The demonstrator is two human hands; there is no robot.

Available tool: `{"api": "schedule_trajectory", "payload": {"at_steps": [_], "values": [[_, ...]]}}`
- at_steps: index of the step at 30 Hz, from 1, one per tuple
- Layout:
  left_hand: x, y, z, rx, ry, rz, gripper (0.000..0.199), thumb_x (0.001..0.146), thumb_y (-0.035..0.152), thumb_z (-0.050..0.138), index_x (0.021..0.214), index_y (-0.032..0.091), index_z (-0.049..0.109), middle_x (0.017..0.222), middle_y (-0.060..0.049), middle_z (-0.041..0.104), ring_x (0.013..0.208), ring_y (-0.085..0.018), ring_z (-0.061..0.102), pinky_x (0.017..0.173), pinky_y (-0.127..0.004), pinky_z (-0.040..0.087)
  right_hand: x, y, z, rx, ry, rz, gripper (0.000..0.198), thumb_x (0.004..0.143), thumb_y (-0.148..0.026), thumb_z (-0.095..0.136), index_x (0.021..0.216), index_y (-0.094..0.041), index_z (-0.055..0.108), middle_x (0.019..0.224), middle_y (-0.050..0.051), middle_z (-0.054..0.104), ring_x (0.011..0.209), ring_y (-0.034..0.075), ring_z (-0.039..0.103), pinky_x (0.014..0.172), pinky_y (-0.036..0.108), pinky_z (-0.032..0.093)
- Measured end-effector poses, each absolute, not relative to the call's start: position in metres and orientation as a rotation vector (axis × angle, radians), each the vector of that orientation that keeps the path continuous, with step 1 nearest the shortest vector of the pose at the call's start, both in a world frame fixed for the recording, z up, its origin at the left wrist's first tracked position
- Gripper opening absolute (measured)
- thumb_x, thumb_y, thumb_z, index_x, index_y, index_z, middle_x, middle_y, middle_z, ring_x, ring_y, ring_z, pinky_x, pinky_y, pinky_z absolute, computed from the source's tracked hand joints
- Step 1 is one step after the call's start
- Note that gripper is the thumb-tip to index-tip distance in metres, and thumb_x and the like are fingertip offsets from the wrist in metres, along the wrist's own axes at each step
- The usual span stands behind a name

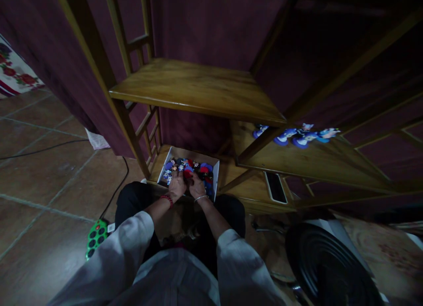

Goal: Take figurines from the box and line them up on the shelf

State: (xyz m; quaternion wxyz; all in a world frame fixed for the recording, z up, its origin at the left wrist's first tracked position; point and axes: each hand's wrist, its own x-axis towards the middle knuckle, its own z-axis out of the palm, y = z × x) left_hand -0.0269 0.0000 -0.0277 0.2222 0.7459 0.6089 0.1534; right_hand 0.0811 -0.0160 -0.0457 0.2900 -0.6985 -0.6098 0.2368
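Observation:
A shallow white cardboard box (216, 176) sits on the lowest wooden shelf in front of my knees. Several small toy figurines (174, 167) with blue or red round bases lie jumbled inside it. Both my hands reach into the box. Between them is a figurine with a red base (188, 170). My left hand (177, 186), with a red bead bracelet at the wrist, closes on its left side. My right hand (197, 187), with a light bangle, has its fingers curled at the right side. The fingertips are partly hidden in the dim light.
Several figurines with blue bases (302, 139) are on the shelf to the right. A phone-like dark slab with a white edge (276, 187) lies below. Above the box juts a wooden shelf (198, 86). A green power strip (97, 237) and cable are on the floor; a black round stool (327, 262) is right.

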Motion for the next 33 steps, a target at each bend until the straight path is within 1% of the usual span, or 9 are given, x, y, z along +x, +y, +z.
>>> {"api": "schedule_trajectory", "payload": {"at_steps": [5,8,12,15,18,27,30,33], "values": [[-0.025,0.004,-0.031,2.046,1.682,0.451,0.044,0.076,0.017,0.044,0.119,0.005,0.044,0.120,-0.019,0.045,0.114,-0.025,0.042,0.097,-0.034,0.035,0.081,-0.016,-0.047,-1.863,-1.638,0.622,0.035,0.072,-0.001,0.041,0.099,-0.019,0.056,0.084,0.003,0.067,0.084,0.015,0.062,0.078,0.024,0.045],[-0.023,0.006,-0.031,2.024,1.693,0.437,0.048,0.076,0.018,0.045,0.122,0.005,0.041,0.122,-0.020,0.043,0.114,-0.025,0.041,0.096,-0.034,0.035,0.081,-0.017,-0.046,-1.861,-1.631,0.615,0.038,0.072,-0.001,0.041,0.104,-0.018,0.053,0.084,0.003,0.067,0.083,0.015,0.062,0.077,0.025,0.045],[-0.021,0.008,-0.032,2.018,1.715,0.433,0.051,0.075,0.020,0.048,0.123,0.005,0.039,0.121,-0.020,0.043,0.116,-0.028,0.039,0.098,-0.039,0.032,0.080,-0.018,-0.045,-1.872,-1.605,0.606,0.042,0.072,-0.003,0.042,0.109,-0.020,0.051,0.085,0.002,0.068,0.081,0.015,0.063,0.076,0.024,0.045],[-0.022,0.007,-0.033,2.023,1.716,0.423,0.050,0.075,0.019,0.048,0.122,0.006,0.040,0.121,-0.020,0.042,0.116,-0.028,0.039,0.098,-0.039,0.031,0.079,-0.018,-0.046,-1.886,-1.604,0.618,0.044,0.072,-0.002,0.041,0.112,-0.019,0.049,0.084,0.001,0.068,0.080,0.014,0.063,0.076,0.024,0.046],[-0.022,0.007,-0.034,2.028,1.722,0.437,0.047,0.075,0.019,0.048,0.119,0.006,0.043,0.120,-0.019,0.042,0.114,-0.027,0.041,0.097,-0.037,0.033,0.079,-0.017,-0.048,-1.889,-1.610,0.616,0.042,0.071,-0.002,0.041,0.110,-0.017,0.050,0.083,0.002,0.068,0.081,0.014,0.062,0.077,0.024,0.046],[-0.022,0.013,-0.036,1.924,1.850,0.456,0.029,0.078,0.013,0.040,0.105,0.012,0.051,0.107,-0.013,0.054,0.102,-0.021,0.051,0.088,-0.030,0.039,0.079,-0.020,-0.047,-1.924,-1.547,0.587,0.038,0.070,-0.004,0.041,0.106,-0.015,0.052,0.086,0.005,0.067,0.079,0.015,0.063,0.075,0.025,0.047],[-0.020,0.018,-0.035,1.884,1.896,0.443,0.025,0.080,0.014,0.037,0.099,0.012,0.053,0.100,-0.012,0.058,0.096,-0.020,0.054,0.084,-0.030,0.041,0.078,-0.020,-0.046,-1.929,-1.550,0.595,0.041,0.070,-0.003,0.041,0.107,-0.016,0.052,0.085,0.004,0.067,0.076,0.015,0.063,0.073,0.024,0.047],[-0.017,0.021,-0.031,1.838,1.934,0.435,0.025,0.082,0.016,0.035,0.096,0.012,0.055,0.094,-0.013,0.060,0.092,-0.022,0.056,0.079,-0.031,0.043,0.079,-0.021,-0.045,-1.904,-1.569,0.607,0.042,0.070,-0.003,0.041,0.109,-0.016,0.051,0.082,0.004,0.067,0.074,0.015,0.063,0.071,0.023,0.047]]}}
